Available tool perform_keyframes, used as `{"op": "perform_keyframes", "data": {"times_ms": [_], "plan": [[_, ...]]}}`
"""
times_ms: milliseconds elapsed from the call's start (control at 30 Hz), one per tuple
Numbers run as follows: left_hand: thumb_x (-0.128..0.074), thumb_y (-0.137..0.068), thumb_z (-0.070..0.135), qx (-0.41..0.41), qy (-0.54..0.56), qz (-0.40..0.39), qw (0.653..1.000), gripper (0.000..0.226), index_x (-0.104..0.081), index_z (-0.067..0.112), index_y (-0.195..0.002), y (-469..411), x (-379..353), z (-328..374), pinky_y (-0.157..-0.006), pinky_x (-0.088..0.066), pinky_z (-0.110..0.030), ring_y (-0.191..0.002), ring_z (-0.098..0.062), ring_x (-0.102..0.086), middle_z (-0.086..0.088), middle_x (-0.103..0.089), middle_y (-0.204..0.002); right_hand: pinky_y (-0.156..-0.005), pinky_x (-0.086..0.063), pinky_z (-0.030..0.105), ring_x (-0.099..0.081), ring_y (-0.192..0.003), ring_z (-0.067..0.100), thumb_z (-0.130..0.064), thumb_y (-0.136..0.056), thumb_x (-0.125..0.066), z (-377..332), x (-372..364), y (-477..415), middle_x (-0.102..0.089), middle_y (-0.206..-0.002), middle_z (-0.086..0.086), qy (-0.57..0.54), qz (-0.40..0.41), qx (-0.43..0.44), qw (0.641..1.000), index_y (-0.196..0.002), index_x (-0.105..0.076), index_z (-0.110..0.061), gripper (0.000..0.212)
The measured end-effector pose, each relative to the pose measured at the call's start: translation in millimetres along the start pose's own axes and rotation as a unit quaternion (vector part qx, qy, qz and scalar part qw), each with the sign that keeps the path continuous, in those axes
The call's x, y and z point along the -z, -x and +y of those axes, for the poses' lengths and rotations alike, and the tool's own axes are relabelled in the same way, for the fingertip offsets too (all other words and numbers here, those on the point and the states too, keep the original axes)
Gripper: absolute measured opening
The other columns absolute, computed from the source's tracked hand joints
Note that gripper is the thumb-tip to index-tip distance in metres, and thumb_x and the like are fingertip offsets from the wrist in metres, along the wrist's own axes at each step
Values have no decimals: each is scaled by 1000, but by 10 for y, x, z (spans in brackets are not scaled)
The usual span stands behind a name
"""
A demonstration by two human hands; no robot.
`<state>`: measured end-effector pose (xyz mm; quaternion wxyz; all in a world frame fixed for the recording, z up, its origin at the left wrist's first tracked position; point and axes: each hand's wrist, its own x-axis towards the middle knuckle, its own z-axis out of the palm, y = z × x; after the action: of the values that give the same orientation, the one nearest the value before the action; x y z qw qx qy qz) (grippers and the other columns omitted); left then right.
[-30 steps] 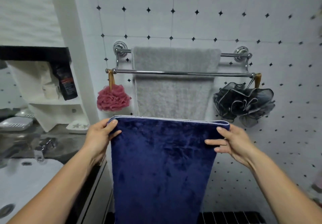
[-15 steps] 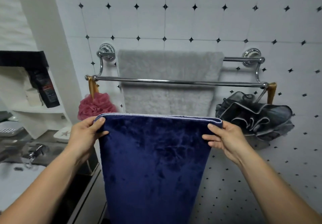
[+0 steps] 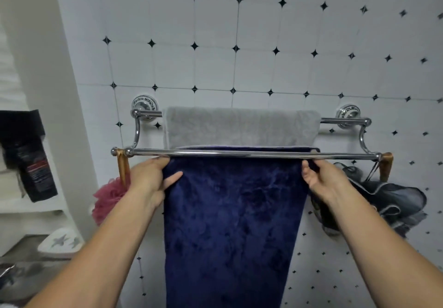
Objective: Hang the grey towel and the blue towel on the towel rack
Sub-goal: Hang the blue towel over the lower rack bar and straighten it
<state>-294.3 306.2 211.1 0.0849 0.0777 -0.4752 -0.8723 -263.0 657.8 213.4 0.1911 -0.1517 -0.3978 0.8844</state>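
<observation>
Head view: I've raised the blue towel (image 3: 230, 224) from below the towel rack (image 3: 251, 153) up to its near bar; both hands, left (image 3: 153, 178) and right (image 3: 323, 178), pinch its top corners. Grey towel (image 3: 239, 125) already hangs on the far bar, so draping remains.

Occlusions, head view

My blue towel (image 3: 230, 224) ran off the bottom edge; its top fold sat behind the front bar (image 3: 239, 153). Bottle (image 3: 31, 164) label too blurred to read.
</observation>
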Motion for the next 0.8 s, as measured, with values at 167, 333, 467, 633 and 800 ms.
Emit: {"op": "perform_keyframes", "data": {"times_ms": [167,333,467,633,800], "plan": [[-40,-95,-12,5,97,-62,993,29,-65,4,-94,-100,0,27,-59,-61,-30,-95,-22,-67,-9,-70,-98,-55,-57,27,-65,-69,21,4,-94,-35,-40,-6,13,-66,-85,15,-116,-74,-19,990,-92,-58,-3,24],[-29,-83,-20,-8,179,-183,967,45,-60,-7,-113,-65,-6,37,-95,-55,-40,-111,-30,-64,-19,-66,-112,-85,-53,52,-68,-95,42,4,-40,-66,-143,21,129,-69,-98,20,-242,-154,-3,958,-87,-56,-3,48],[-42,-73,-2,-1,295,-210,932,21,-57,3,-86,47,-112,94,-94,-52,-44,-85,-27,-61,-13,-58,-85,-81,-56,38,-72,-79,23,-42,-72,-78,-174,-131,165,-75,-93,7,-160,-119,7,980,-98,-66,-12,42],[-61,-86,-6,-28,272,-63,960,20,-52,12,-90,100,-419,107,-91,-52,-37,-86,-27,-64,-14,-60,-89,-56,-47,22,-62,-56,12,-13,-78,-59,-127,-255,104,-65,-63,-4,-46,-41,10,998,-71,-59,-18,9],[-48,-77,-25,-115,212,-15,970,44,-40,18,-74,82,-386,-23,-67,-44,-23,-60,-14,-48,-2,-44,-65,-54,-45,23,-60,-50,16,-5,-74,-43,-148,-189,168,-62,-59,1,-14,-43,-11,999,-61,-50,-12,16]]}}
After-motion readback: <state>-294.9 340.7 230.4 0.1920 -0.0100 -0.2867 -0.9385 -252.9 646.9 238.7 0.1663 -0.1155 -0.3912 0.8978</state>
